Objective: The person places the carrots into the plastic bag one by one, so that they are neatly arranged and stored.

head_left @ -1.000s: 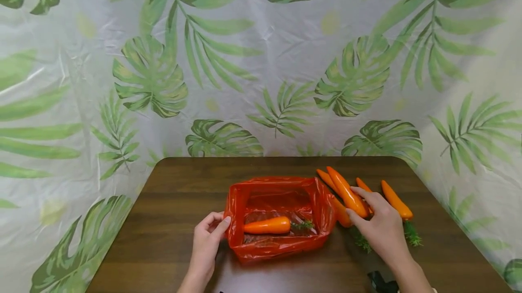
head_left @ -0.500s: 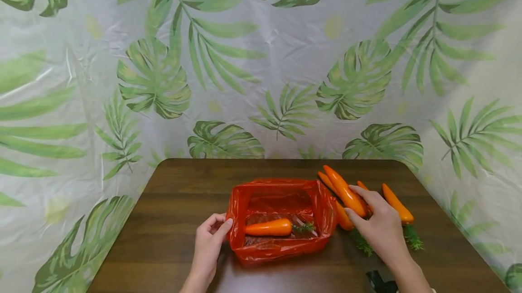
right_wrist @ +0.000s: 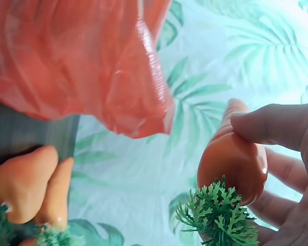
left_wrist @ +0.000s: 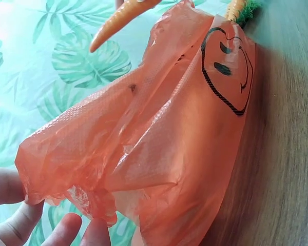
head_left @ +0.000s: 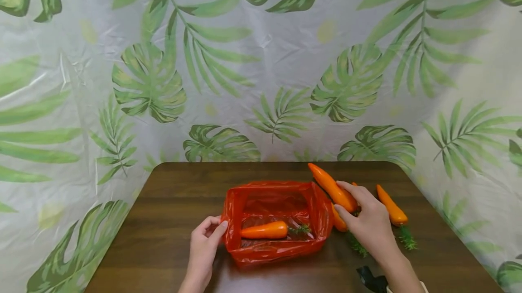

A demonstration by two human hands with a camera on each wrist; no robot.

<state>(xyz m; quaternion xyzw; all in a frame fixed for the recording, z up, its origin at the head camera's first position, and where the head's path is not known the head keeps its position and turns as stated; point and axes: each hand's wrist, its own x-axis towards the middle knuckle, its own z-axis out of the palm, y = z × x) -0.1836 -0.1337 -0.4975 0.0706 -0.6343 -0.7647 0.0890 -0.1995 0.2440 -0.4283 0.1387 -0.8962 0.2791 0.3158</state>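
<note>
A red plastic bag (head_left: 277, 252) stands with its mouth wide on the table, one carrot (head_left: 265, 230) with a green top lying inside. My left hand (head_left: 205, 243) pinches the bag's left rim between thumb and fingers; the left wrist view shows a face printed on the bag's side (left_wrist: 226, 72). To the right of the bag, my right hand (head_left: 369, 218) grips a carrot (head_left: 332, 189) near its thick end, raised with its tip pointing away. In the right wrist view the held carrot's green leaves (right_wrist: 218, 218) hang below the thumb.
More carrots lie on the wooden table (head_left: 175, 202) at the right, one carrot (head_left: 392, 207) apart near the right edge and another carrot (head_left: 339, 221) close against the bag. A black object (head_left: 371, 279) is by the right wrist. A leaf-patterned sheet (head_left: 285, 57) hangs behind.
My right hand has lifted the carrot and moved it slightly left, toward the bag. The left hand keeps its pinch on the bag's rim.
</note>
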